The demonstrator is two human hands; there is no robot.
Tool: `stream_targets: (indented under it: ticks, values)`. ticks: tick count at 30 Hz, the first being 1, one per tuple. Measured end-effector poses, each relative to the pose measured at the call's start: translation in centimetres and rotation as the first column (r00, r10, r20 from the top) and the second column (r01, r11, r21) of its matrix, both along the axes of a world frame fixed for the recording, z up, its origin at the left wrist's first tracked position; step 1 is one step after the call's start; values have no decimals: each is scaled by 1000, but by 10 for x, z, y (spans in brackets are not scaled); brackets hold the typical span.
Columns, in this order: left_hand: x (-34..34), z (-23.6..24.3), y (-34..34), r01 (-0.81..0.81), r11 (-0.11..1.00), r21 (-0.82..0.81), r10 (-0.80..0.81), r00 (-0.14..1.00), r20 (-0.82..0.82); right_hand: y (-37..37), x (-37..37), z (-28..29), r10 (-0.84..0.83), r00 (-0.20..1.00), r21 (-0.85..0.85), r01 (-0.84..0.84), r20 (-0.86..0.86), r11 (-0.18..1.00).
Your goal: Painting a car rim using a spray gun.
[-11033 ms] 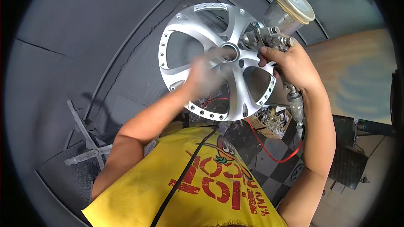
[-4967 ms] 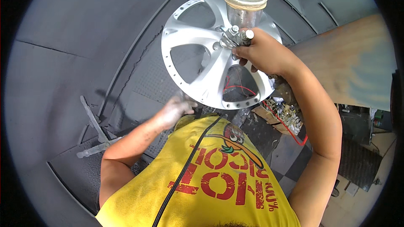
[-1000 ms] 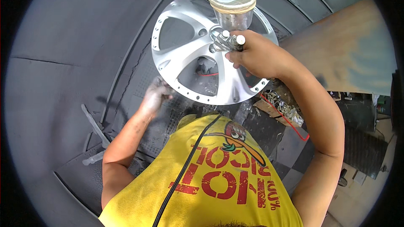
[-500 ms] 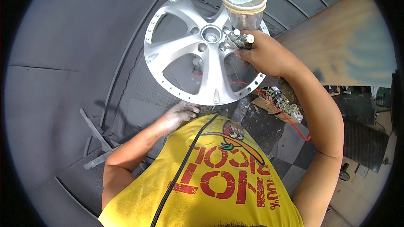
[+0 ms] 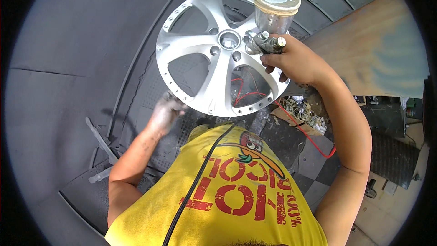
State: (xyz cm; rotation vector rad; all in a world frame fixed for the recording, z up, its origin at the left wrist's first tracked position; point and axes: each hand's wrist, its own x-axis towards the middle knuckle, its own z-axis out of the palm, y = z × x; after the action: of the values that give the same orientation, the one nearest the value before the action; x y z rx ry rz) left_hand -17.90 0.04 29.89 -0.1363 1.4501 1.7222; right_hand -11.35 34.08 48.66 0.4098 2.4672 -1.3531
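Note:
A silver five-spoke wheel (image 5: 219, 77) with a drilled rim fills the upper middle. My right hand (image 5: 296, 61) is closed around a metal spray gun (image 5: 259, 44) held over the wheel's right side, with a lidded cup (image 5: 274, 16) on top. Pale smears mark the cup's lid. My left hand (image 5: 166, 111), dusted pale, is at the wheel's lower-left rim; its fingers are blurred and partly behind the edge, so I cannot tell whether they grip it.
Grey booth walls (image 5: 73, 41) surround me on the left and top. A painted board (image 5: 378, 50) is at right, above a box of scraps (image 5: 305, 114). A red hose (image 5: 309, 130) runs over the checkered floor. A grey metal stand (image 5: 98, 134) is low on the left.
Over the last second the wheel has turned and its hub now shows. The spray gun has shifted right. My left hand dropped below the rim, then rose back to its lower-left edge.

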Motion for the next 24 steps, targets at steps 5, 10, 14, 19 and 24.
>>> stream_targets:
  ticks: [5, 10, 14, 19, 24]
  values:
    - [45, -11, 7, 115, 990, 79, -123, 987, 105, 1, -1, -3, 33, 997, 51, -36, 64, 998]
    - [20, -15, -1, 307, 945, -109, -301, 951, 72, 8, -6, -5, 24, 998, 96, -29, 55, 995]
    - [-29, -13, -6, -59, 997, -52, 49, 982, -182, 18, -14, -7, -36, 999, 64, 34, 29, 997]
    - [-6, 6, 6, 62, 995, -83, -65, 997, -29, 32, -32, -18, -16, 997, 150, 4, 78, 989]
    - [31, -2, 8, 327, 944, -46, -326, 945, 25, 26, -46, -11, -21, 997, 115, 13, 71, 993]
